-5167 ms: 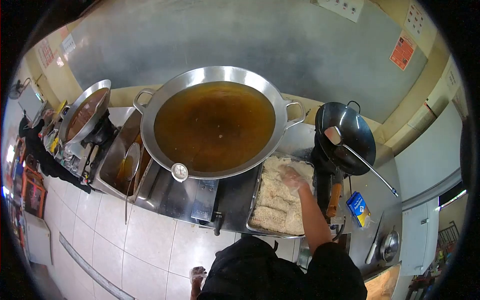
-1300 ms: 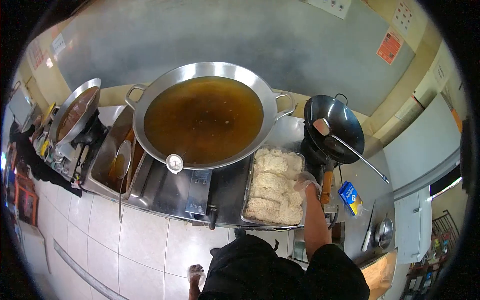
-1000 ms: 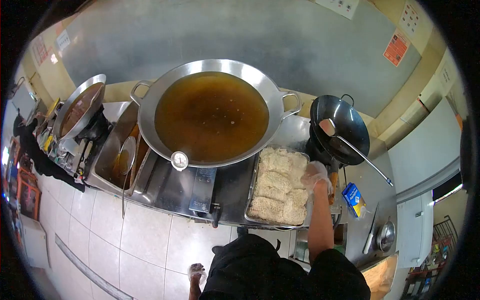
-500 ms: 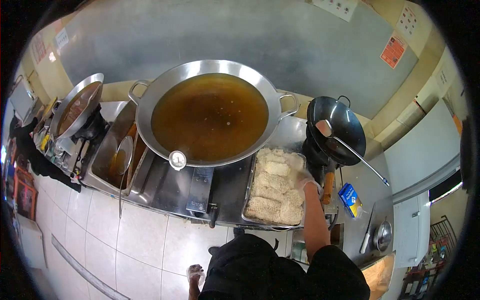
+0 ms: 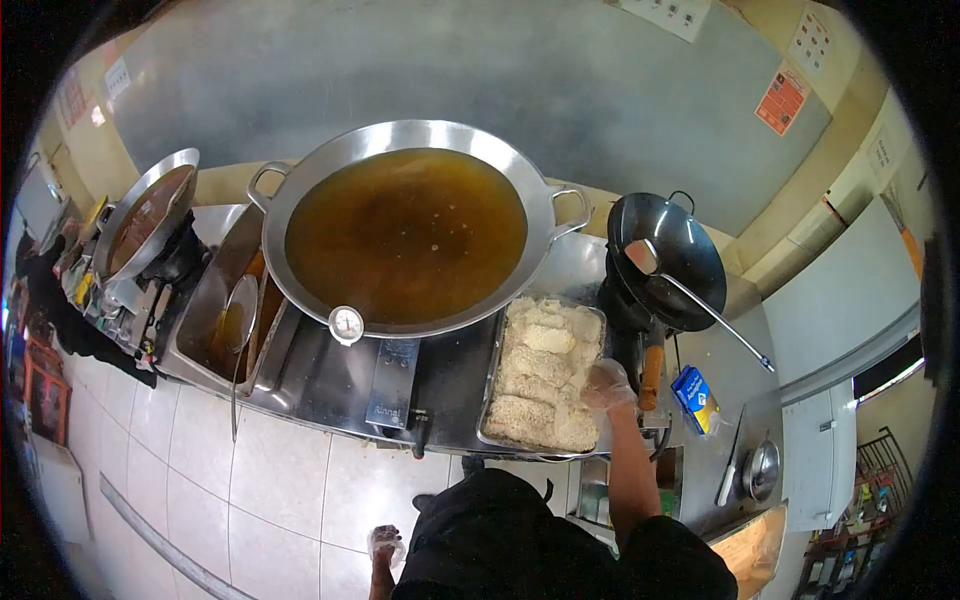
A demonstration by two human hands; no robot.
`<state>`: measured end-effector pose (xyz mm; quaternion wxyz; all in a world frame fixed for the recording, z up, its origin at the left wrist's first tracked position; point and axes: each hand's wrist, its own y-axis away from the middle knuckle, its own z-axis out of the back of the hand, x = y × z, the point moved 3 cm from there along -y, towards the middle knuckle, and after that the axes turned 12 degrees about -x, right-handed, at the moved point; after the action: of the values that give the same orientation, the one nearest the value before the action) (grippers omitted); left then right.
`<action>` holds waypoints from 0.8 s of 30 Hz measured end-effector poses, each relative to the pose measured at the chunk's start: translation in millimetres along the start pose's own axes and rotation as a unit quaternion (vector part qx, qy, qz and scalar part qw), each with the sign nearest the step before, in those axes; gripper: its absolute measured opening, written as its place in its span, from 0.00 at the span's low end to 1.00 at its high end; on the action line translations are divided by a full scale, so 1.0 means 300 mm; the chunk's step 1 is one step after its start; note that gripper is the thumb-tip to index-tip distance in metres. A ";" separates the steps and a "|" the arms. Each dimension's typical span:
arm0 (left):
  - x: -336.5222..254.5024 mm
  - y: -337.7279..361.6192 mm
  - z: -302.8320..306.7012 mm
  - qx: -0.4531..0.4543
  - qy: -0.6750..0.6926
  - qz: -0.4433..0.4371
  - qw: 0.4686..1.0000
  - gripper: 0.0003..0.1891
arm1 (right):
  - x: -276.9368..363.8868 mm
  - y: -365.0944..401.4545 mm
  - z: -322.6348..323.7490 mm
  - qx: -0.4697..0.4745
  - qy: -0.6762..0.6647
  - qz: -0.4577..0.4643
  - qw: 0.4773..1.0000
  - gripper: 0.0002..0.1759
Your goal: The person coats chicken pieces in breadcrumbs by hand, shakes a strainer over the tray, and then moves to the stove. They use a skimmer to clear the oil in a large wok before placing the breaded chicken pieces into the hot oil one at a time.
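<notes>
My right hand [image 5: 606, 385], in a clear glove, is at the right side of a metal tray [image 5: 486, 425] filled with pale crumb-coated pieces [image 5: 525, 411]. Its fingers are bent over the edge pieces, and what they hold, if anything, is hidden. Low in the view, my left hand [image 5: 385, 545], also gloved, hangs above the floor away from the tray; its fingers are curled and too small to read. A large wok [image 5: 280, 235] of brown oil stands behind the tray, with a round thermometer [image 5: 346, 325] at its front rim.
A black wok [image 5: 700, 255] with a long-handled ladle [image 5: 715, 314] sits at the right. Beyond are a blue and yellow box [image 5: 695, 398], a knife [image 5: 731, 468] and a metal bowl [image 5: 762, 470]. At left are an oil pan [image 5: 180, 345] with a strainer [image 5: 241, 312] and another wok [image 5: 120, 235].
My right hand has moved slightly down along the tray's right side and shows less blur. The whole view has shifted a little to the left.
</notes>
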<state>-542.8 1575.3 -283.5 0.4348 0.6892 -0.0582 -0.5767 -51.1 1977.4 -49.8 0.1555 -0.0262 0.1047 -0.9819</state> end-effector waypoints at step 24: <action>-0.203 0.196 -0.049 -0.091 -0.207 0.028 0.974 0.10 | -0.211 -0.293 -0.213 0.051 0.131 -0.075 0.987 0.28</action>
<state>-525.5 1582.2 -199.6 0.4899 0.5109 -0.1135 -0.6972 -22.8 2091.5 -94.6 0.0673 0.1024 0.0719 -0.9899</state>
